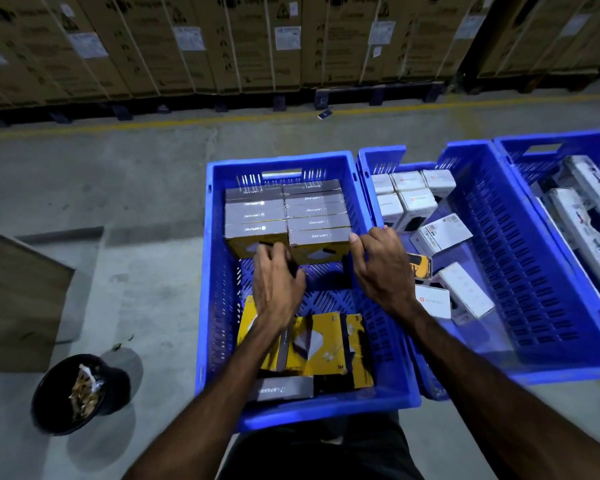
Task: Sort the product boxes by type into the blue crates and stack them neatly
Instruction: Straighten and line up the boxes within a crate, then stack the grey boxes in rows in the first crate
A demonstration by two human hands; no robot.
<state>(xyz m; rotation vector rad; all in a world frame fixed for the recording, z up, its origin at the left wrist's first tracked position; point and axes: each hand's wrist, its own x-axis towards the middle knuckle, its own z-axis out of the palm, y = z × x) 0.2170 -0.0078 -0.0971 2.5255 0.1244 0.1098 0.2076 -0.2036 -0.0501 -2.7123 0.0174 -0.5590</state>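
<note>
Both hands are down in the nearest blue crate (pixel 219 271), working at the block of yellow-and-grey boxes (pixel 286 216) stacked against its far wall. The left hand (pixel 276 282) presses at the front face of the left column; whether its fingers are closed on anything, I cannot tell, they are tucked out of sight. The right hand (pixel 381 265) sits at the block's right corner, fingers (pixel 355 242) loosely apart and laid against the end box, squaring it up rather than clamping it.

More of the same yellow boxes (pixel 321 344) lie loose and jumbled at the near end of this crate, waiting to join the stack. Next door, the second crate (pixel 534 237) carries white boxes (pixel 413 195), some standing in rows at the back, others tipped about.

These look like light, stiff card cartons with smooth printed faces, so they should slide easily against one another. Best taken across the two narrow sides, thumb opposite fingers, and not squeezed hard on the broad faces, which would likely dent.
</note>
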